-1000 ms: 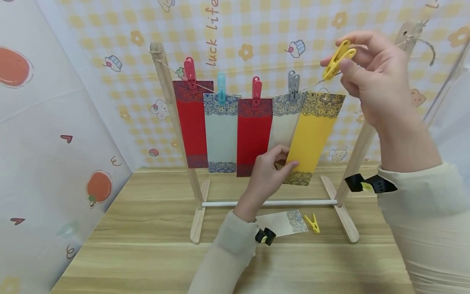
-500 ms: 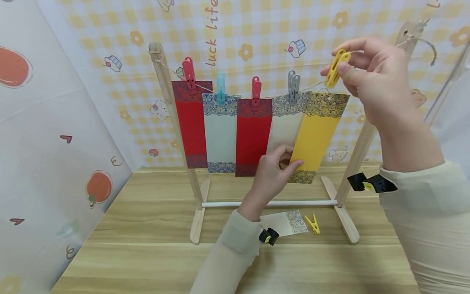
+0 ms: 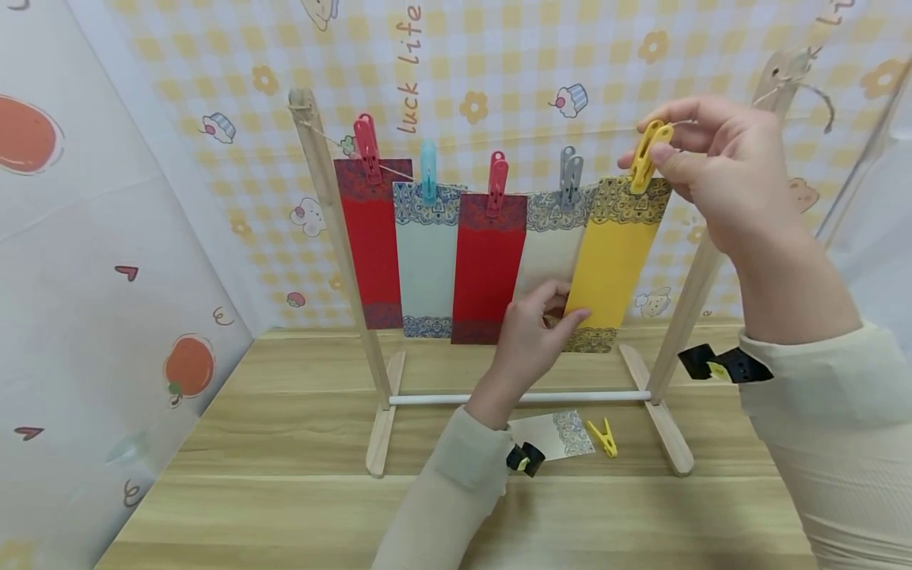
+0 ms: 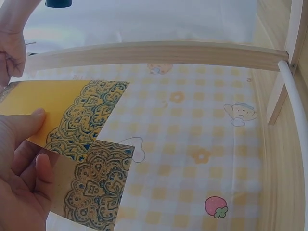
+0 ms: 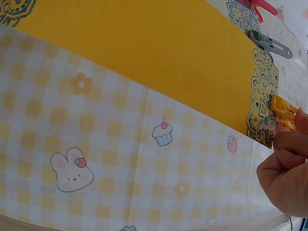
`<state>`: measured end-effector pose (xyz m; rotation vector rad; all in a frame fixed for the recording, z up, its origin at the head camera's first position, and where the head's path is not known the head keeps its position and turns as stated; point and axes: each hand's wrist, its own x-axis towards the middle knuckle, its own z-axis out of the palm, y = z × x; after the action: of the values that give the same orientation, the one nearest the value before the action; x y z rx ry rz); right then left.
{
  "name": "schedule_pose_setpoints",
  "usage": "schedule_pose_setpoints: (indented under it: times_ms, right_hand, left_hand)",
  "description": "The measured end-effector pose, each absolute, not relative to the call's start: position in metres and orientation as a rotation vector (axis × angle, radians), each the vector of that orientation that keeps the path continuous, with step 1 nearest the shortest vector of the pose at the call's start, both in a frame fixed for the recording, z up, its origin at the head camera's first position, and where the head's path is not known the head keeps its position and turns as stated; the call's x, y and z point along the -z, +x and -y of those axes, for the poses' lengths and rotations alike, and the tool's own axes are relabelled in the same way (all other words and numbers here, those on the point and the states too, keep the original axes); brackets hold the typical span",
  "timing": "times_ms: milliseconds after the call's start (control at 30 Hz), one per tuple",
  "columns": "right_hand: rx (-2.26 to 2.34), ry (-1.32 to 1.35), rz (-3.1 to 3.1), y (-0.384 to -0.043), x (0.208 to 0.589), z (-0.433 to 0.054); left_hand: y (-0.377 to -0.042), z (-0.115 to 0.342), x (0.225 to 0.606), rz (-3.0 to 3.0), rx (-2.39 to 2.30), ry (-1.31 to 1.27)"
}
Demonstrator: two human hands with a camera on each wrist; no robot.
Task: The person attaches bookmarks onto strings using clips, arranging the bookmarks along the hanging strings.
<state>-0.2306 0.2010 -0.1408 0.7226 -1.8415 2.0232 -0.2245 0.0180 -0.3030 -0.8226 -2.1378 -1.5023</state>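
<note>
My left hand [image 3: 530, 332] pinches the lower left edge of a yellow card [image 3: 613, 269] with patterned ends; its thumb lies over the card's face in the left wrist view. At the card's top edge, my right hand [image 3: 727, 166] pinches a yellow clothespin [image 3: 649, 158] between thumb and fingers. That clothespin's tips overlap the card's upper patterned band, at the string. Left of it a cream card [image 3: 545, 253] hangs under a grey clothespin [image 3: 570, 178], partly hidden by the yellow card and my left hand.
A red card [image 3: 488, 273], a pale blue card [image 3: 426, 269] and another red card [image 3: 372, 253] hang by clothespins from the string. The wooden stand's posts [image 3: 342, 261] rise either side. On the table lie a cream card [image 3: 556, 435] and a yellow clothespin [image 3: 603, 438].
My right hand has brought the yellow clothespin down from above the string onto the top of the yellow card. My left hand has shifted the card slightly right; the card hangs straighter.
</note>
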Motion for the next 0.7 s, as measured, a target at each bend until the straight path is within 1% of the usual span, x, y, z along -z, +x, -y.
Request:
schedule_pose_setpoints:
  times_ms: [233, 467, 700]
  right_hand:
    - [-2.051, 0.744, 1.841, -0.2297, 0.1428, -0.2005]
    - [-2.013, 0.708, 1.927, -0.2287, 0.1429, -0.2016]
    - [-2.012, 0.768, 1.911, -0.2245, 0.1492, -0.2012]
  left_hand:
    - [-0.2245, -0.0219, 0.304, 2.103, 1.496, -0.829]
    - [-0.2261, -0.0233, 0.3067, 2.085, 1.507, -0.836]
    - [-0.2241, -0.0215, 0.31, 2.103, 1.546, -0.833]
